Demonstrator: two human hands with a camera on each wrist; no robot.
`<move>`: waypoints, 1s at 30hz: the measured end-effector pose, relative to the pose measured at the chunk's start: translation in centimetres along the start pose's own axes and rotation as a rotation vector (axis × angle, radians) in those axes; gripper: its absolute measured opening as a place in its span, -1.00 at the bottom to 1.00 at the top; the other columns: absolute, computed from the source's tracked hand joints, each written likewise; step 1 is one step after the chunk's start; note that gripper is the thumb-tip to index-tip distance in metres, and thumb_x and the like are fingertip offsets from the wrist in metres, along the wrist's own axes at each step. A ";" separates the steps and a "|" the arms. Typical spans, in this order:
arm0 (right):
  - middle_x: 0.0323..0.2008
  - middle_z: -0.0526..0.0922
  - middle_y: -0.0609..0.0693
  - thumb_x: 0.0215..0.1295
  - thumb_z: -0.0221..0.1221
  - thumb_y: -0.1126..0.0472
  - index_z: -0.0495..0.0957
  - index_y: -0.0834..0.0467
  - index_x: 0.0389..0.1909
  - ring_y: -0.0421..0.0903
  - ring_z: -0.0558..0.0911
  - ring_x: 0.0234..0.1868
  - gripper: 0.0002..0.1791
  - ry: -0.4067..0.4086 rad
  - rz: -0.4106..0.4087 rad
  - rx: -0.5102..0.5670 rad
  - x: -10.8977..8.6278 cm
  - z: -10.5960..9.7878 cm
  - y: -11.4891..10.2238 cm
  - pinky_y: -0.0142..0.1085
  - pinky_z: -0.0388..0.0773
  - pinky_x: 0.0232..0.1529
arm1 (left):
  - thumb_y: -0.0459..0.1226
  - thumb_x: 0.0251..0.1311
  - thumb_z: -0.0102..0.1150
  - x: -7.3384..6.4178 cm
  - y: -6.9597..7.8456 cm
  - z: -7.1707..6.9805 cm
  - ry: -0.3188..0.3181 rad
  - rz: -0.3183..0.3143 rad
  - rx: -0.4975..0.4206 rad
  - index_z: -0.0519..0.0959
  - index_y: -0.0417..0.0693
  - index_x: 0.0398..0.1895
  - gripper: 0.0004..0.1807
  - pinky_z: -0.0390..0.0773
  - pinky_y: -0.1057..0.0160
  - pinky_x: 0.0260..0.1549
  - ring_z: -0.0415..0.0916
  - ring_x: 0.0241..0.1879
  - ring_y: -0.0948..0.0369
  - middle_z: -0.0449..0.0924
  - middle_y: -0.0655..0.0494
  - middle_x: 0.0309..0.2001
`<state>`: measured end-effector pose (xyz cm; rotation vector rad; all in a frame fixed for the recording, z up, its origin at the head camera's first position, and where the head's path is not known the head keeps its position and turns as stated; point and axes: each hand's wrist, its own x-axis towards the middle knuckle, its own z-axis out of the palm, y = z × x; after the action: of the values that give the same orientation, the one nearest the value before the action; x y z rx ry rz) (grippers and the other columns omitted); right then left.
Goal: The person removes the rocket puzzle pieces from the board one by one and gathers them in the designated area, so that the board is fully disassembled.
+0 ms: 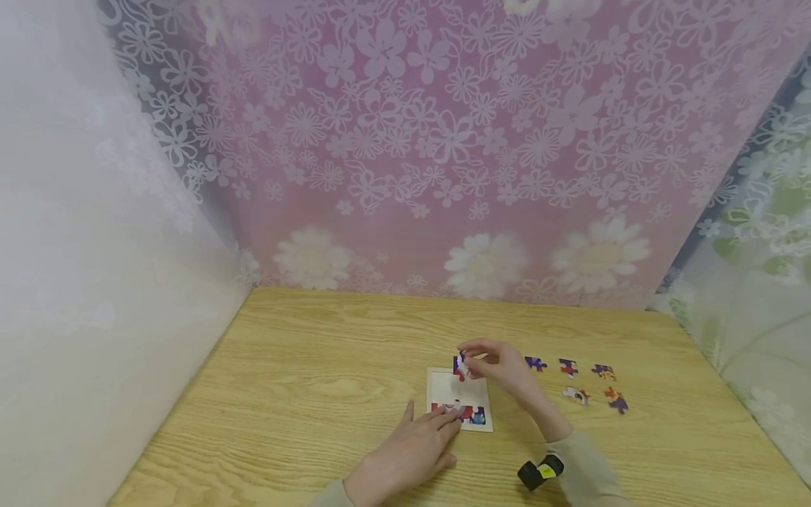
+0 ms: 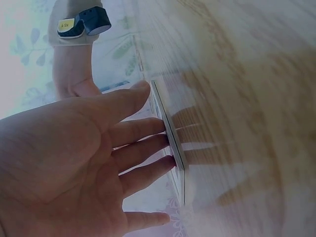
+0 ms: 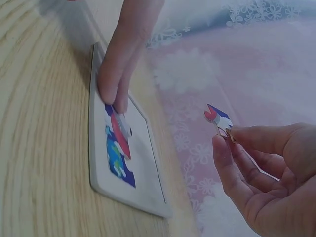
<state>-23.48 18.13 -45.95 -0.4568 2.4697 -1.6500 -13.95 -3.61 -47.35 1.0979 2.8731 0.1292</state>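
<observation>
A white puzzle tray (image 1: 443,382) lies on the wooden table, with joined puzzle pieces (image 3: 118,155) along its near side. My left hand (image 1: 415,445) rests on those pieces, its fingers straight and spread; in the left wrist view the fingertips (image 2: 165,165) meet the tray's edge. Above the far part of the tray, my right hand (image 1: 500,366) pinches a puzzle piece (image 3: 217,116) between thumb and fingers. That piece is blue, white and red, held up clear of the tray. The left fingers hide part of the joined pieces.
To the right of the tray lie several loose puzzle pieces, among them a red and blue one (image 1: 568,367), a white one (image 1: 576,396) and an orange and purple one (image 1: 616,400). A black wrist camera (image 1: 541,472) sits on the right forearm. Flowered curtains (image 1: 443,141) stand behind the table.
</observation>
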 end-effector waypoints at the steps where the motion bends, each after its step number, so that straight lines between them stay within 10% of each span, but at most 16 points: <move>1: -0.05 0.67 0.24 0.42 0.24 0.24 0.57 0.36 0.17 -0.06 0.73 -0.26 -0.61 0.002 -0.005 -0.002 -0.1 -0.2 0.0 -0.02 0.72 -0.12 | 0.07 0.40 0.14 0.0 0.0 0.0 -0.002 -0.002 -0.002 0.46 0.10 0.41 -0.42 0.32 -0.30 0.31 0.28 0.45 0.23 0.28 0.26 0.50; 30: -0.03 0.66 0.27 0.41 0.22 0.32 0.55 0.37 0.17 -0.03 0.71 -0.20 -0.64 0.063 0.108 -0.178 -5.7 -8.6 4.4 -0.26 0.72 -0.24 | 0.04 0.41 0.14 -0.2 0.3 -0.2 0.000 -0.005 -0.024 0.45 0.08 0.42 -0.42 0.29 -0.29 0.34 0.27 0.46 0.22 0.27 0.25 0.51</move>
<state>-21.29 29.07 -46.99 -0.2889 2.6488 -1.4333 -13.67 -3.54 -47.08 1.0863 2.8661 0.1626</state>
